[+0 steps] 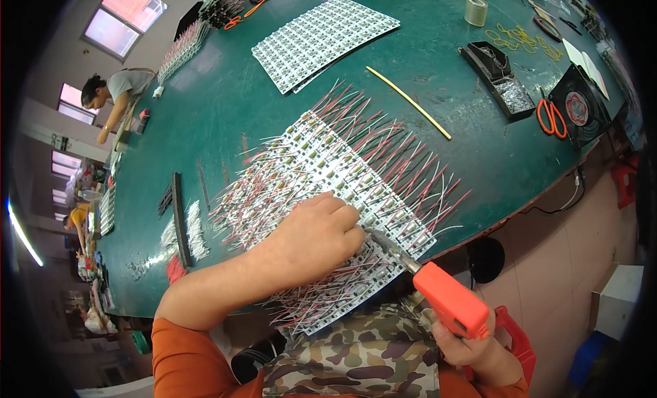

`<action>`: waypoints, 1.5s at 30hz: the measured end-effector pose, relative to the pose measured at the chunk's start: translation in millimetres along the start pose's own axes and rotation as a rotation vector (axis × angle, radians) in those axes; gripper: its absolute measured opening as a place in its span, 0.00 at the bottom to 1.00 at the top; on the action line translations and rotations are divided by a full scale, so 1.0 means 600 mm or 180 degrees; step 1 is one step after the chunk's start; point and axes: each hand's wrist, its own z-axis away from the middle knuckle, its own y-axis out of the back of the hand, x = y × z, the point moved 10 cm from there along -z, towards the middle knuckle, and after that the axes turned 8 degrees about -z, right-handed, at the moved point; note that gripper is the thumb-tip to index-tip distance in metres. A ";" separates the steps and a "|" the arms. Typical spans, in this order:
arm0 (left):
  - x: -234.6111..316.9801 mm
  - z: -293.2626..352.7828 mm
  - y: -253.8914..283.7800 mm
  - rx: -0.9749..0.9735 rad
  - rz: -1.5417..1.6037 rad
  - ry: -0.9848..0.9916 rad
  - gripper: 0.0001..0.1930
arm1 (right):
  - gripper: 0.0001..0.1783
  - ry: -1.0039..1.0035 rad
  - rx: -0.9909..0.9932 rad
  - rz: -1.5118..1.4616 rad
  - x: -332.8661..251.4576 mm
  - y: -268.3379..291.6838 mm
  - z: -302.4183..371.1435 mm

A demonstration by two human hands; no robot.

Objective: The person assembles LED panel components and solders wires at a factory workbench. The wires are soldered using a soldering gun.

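I see R grip (465,344) closed round an orange soldering tool (448,299), tip over the wht PCB panel (352,181). L grip (320,232) curled on panel; can't tell if pinching. Panel's on green tabletop (493,175) nr edge: comps (321,164) in rows, red/wht wires (410,165) bristling. Bd stack (321,39) beyond.

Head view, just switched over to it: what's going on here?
A person's right hand grips an orange-handled tool, apparently a soldering iron, its tip close to the fingers of the left hand. The left hand is over a white circuit-board panel bristling with red and white wires; its fingertips are hidden. More white panels lie farther back on the green table.
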 end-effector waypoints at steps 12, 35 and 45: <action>0.001 0.003 0.003 -0.0001 -0.0004 0.0016 0.05 | 0.33 -0.0175 0.0112 -0.0058 0.011 0.011 0.025; 0.015 0.010 0.006 0.0350 -0.0015 -0.0073 0.05 | 0.29 -0.0068 0.0057 0.0138 -0.001 0.024 0.043; 0.017 0.005 -0.004 0.0030 0.0049 -0.0039 0.10 | 0.31 -0.0252 0.0105 -0.0159 0.009 0.015 0.043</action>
